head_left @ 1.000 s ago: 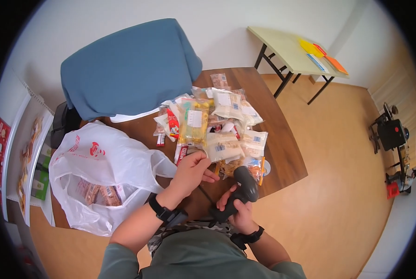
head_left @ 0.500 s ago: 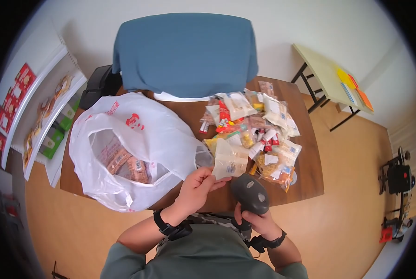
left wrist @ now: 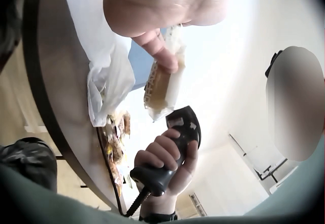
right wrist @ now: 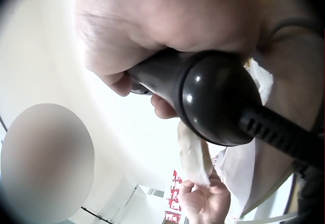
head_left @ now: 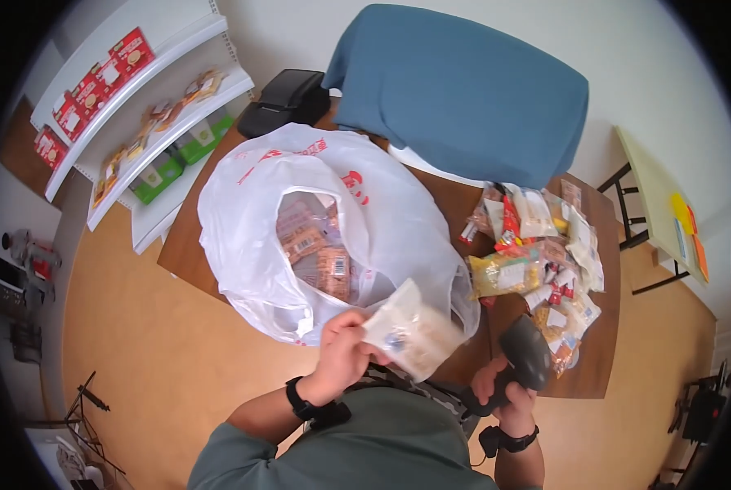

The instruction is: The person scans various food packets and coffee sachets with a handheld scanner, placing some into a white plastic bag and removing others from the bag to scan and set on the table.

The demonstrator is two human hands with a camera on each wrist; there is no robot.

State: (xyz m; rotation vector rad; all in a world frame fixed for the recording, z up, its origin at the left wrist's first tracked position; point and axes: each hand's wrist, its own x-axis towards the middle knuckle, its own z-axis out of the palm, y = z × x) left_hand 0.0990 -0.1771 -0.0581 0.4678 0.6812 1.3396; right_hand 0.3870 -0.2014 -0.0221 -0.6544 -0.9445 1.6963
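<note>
My left hand point(head_left: 345, 351) pinches a pale food packet point(head_left: 414, 331) by its edge, held up in front of the white plastic bag point(head_left: 406, 212). The packet is slightly blurred in the head view. In the left wrist view, the thumb or a finger lies against the packet point(left wrist: 165, 89). My right hand point(head_left: 504, 392) grips a black handheld barcode scanner point(head_left: 525, 355) by its handle, its head up near the packets. A coiled cord point(right wrist: 277, 130) runs from the handle's base. Inside the bag's opening lie several brown packets point(head_left: 333, 269) with barcodes.
A heap of snack packets point(head_left: 504, 273) covers the right of the wooden table point(head_left: 439, 196). Behind stands something under a blue cloth point(head_left: 463, 90), beside a black device point(head_left: 283, 102). White shelves point(head_left: 136, 139) with boxed goods stand at the left; a second table point(head_left: 668, 204) is at the right.
The left hand has lifted a pale packet off the heap and brought it leftward to the bag's front. The right hand keeps the scanner. The head view has swung left.
</note>
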